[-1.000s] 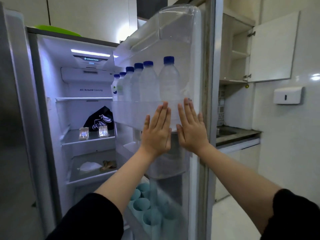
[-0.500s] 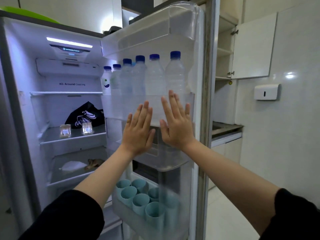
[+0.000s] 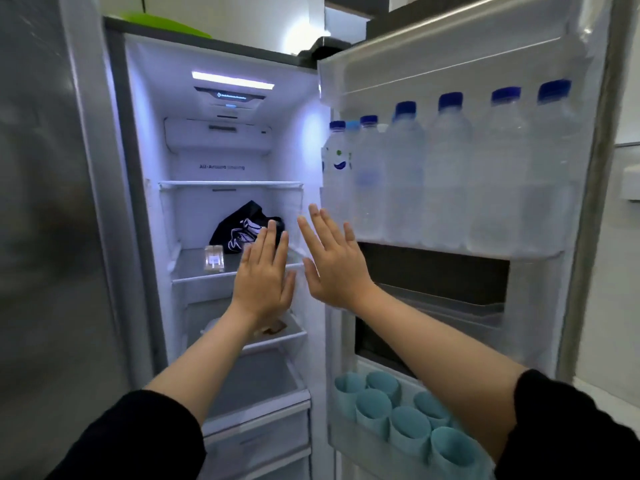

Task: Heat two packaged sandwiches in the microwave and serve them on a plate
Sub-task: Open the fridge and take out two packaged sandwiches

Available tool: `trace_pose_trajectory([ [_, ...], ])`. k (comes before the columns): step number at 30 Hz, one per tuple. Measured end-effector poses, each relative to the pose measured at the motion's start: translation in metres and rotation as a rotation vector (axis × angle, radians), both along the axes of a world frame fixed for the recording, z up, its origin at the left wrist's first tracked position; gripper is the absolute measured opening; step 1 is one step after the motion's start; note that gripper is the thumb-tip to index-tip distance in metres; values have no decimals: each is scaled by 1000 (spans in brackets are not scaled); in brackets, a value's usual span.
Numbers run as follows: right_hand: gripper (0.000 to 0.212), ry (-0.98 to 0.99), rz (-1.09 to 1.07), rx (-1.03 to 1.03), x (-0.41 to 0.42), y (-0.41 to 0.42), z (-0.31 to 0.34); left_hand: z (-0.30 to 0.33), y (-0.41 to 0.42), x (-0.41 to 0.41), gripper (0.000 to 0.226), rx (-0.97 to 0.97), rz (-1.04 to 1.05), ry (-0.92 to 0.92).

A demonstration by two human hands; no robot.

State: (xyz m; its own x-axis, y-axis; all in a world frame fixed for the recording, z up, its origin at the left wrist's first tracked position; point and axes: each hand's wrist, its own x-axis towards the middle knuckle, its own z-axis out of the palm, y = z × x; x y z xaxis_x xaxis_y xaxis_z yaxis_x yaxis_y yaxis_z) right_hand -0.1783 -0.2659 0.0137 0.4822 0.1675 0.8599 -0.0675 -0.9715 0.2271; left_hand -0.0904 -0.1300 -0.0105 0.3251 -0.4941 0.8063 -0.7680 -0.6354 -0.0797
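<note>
The fridge stands open. My left hand (image 3: 265, 278) and my right hand (image 3: 334, 261) are both raised with straight, spread fingers in front of the fridge interior, holding nothing. Below my left wrist, on a lower shelf (image 3: 277, 341), lies a clear-wrapped package (image 3: 273, 328) with something brown in it, mostly hidden by my arm. A black bag with white print (image 3: 242, 230) and a small clear container (image 3: 213, 259) sit on the shelf above.
The open fridge door (image 3: 450, 57) on the right carries a row of blue-capped water bottles (image 3: 446, 174) and, lower down, several teal cups (image 3: 408, 427). The closed steel door (image 3: 52, 237) fills the left. A green item (image 3: 166, 24) lies on top.
My view has turned from the door's shelves toward the fridge interior. Both hands have come off the door and shifted left, now hanging open before the inner shelves.
</note>
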Motion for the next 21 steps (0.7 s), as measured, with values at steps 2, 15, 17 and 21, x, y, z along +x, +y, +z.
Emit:
trace_pose_trajectory([
  [2, 66, 57, 4, 21, 32, 14, -5, -2, 22, 30, 65, 32, 66, 35],
  [15, 67, 297, 37, 160, 215, 75, -63, -40, 106, 175, 61, 33, 268, 257],
  [17, 64, 325, 35, 196, 239, 75, -66, -43, 109, 195, 60, 21, 269, 258],
  [21, 60, 342, 33, 222, 302, 67, -83, -55, 103, 251, 61, 44, 310, 296],
])
